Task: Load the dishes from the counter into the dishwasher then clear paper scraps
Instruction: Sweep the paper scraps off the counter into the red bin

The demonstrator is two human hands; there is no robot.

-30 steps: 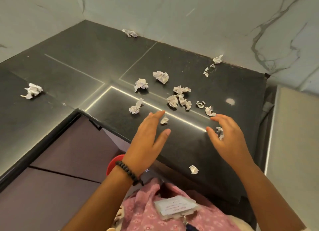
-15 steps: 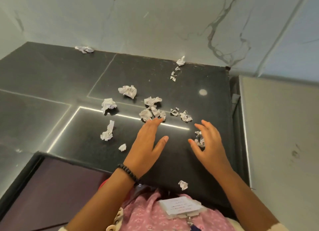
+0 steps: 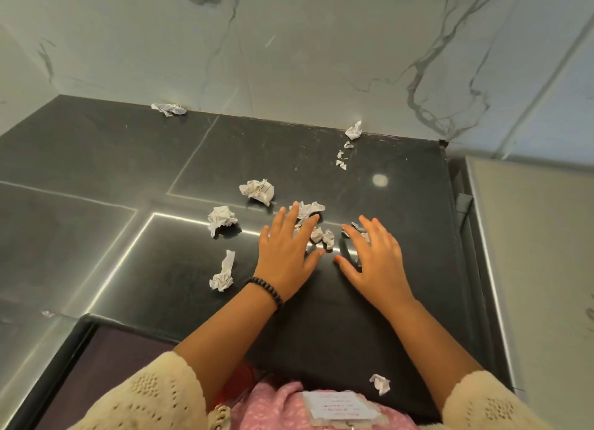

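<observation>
Both hands are spread flat, fingers apart, holding nothing: the left hand (image 3: 286,253) and right hand (image 3: 374,259) are set either side of small paper scraps (image 3: 322,237) on the black bench (image 3: 96,159), apparently to rake them together. No dishes are seen.

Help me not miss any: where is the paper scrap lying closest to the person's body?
In the head view, that paper scrap lies alone near the counter's front edge, on the right, beside the right forearm.

Black polished counter (image 3: 96,159), thin light seams; white grey-veined marble wall (image 3: 289,44) behind; pale panel (image 3: 540,237) at right.
</observation>
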